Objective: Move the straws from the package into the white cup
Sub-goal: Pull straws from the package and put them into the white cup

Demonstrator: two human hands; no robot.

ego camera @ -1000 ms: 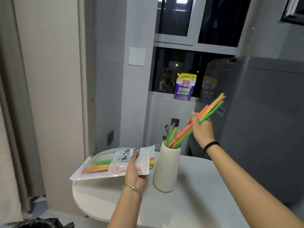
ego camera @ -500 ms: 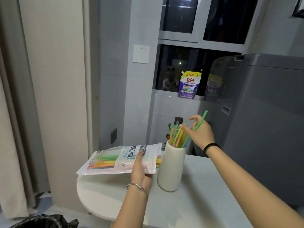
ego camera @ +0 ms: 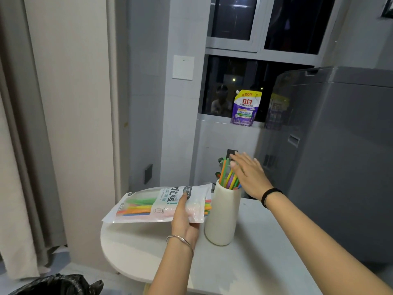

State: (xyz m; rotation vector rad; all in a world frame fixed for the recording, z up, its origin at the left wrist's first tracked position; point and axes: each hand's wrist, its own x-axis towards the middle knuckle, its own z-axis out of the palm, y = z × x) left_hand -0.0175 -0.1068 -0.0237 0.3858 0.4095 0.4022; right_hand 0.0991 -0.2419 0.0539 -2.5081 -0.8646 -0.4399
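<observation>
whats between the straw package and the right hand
In the head view, the white cup, with straws standing in it, sits between the straw package and the right hand.

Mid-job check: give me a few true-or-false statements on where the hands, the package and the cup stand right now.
1. The left hand holds the package. True.
2. The package is empty. False: coloured straws lie inside it.
3. The right hand grips a bundle of straws. False: its fingers are straight and hold nothing, at the tops of the straws in the white cup.
4. The white cup stands upright on the table with straws in it. True.
5. The white cup stands to the left of the package. False: it stands at the package's right end.
</observation>
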